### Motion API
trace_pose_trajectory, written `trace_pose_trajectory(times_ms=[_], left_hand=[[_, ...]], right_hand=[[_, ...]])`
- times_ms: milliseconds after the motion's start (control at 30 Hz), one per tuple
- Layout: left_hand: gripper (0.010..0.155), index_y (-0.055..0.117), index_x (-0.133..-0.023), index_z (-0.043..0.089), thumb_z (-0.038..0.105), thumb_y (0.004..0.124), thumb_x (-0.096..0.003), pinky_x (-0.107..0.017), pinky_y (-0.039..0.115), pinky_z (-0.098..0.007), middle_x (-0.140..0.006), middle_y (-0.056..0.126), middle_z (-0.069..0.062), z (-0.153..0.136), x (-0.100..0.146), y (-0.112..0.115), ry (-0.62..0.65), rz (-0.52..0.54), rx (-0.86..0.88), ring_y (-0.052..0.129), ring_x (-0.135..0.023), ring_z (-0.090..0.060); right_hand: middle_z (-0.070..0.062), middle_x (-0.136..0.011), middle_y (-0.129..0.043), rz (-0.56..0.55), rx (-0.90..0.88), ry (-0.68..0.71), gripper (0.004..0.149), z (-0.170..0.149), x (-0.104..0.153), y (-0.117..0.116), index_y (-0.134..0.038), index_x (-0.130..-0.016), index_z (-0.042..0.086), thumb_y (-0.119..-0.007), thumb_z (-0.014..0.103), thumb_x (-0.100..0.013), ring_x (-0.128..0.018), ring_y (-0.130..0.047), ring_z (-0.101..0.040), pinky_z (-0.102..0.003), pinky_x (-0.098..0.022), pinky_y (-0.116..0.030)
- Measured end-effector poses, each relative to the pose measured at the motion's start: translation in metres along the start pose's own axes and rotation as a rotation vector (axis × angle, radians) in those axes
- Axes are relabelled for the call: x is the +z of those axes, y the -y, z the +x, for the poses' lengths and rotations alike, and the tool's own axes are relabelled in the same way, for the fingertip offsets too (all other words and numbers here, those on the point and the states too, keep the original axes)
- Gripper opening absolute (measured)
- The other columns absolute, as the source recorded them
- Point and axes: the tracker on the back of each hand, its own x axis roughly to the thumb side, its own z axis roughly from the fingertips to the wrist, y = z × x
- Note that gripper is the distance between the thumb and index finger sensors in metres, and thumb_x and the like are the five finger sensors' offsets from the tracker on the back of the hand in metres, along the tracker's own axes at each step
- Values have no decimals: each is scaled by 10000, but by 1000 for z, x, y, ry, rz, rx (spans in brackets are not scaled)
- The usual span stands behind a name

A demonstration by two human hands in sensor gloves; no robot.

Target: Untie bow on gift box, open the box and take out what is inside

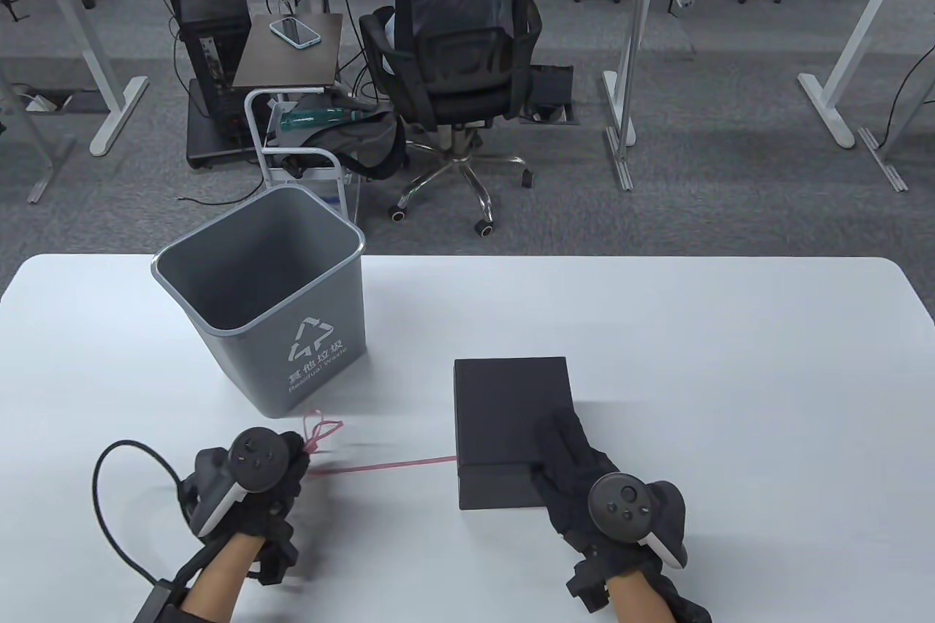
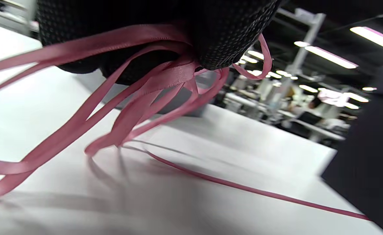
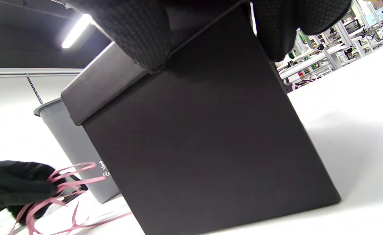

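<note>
While the right hand (image 1: 584, 469) lies with straight fingers on the closed black box (image 1: 511, 426) on the white counter (image 1: 730, 375), the left hand (image 1: 252, 477) grasps a bunched pink ribbon (image 2: 165, 81), one strand trailing to the box. A grey bin (image 1: 270, 302) stands nearby.

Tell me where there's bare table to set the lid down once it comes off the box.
The widest bare patch is right of the black box, out to the table edge. Another bare strip runs behind the box. Left is crowded: the grey bin, the left hand bunching the pink ribbon, one strand stretched to the box. The right hand presses the lid.
</note>
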Motion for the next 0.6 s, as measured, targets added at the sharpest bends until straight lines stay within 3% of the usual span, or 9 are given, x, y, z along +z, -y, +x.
trace_pose_trajectory(times_ms=[133,300,400,500,600], left_hand=[[380,827,-923,186,318,836,-567,-510,877,-468,-838,925,-121,39,-10,18,77,-71,-23,964,-695,-336],[379,836,-918,203,325,844,-560,-527,870,-479,-870,922,-126,77,-25,45,124,-71,-8,958,-729,-351],[377,849,-910,217,334,852,-552,-532,871,-476,-874,931,-115,91,-33,61,133,-65,-10,963,-733,-349],[384,838,-922,227,334,848,-553,-558,858,-481,-918,908,-112,98,-43,81,196,-172,31,947,-775,-350],[408,835,-939,217,335,856,-549,-562,835,-490,-946,890,-127,99,-47,91,168,-175,43,927,-749,-365]], right_hand=[[-35,-1234,-305,0,-2,0,689,0,0,0,-432,-1187,267,-775,389,-602,-854,-751,-519,-644,-654,-611],[-37,-1234,-305,3,-6,1,688,-1,0,0,-433,-1187,264,-775,388,-603,-855,-750,-521,-645,-653,-611],[-36,-1234,-305,6,-8,1,689,-1,0,0,-434,-1188,264,-774,390,-602,-854,-751,-522,-646,-652,-611],[-38,-1235,-304,8,-10,0,688,-1,0,1,-434,-1189,261,-773,390,-604,-855,-751,-523,-646,-653,-611],[-38,-1234,-304,11,-12,0,688,-1,0,1,-434,-1189,262,-773,391,-604,-855,-750,-524,-646,-653,-611]])
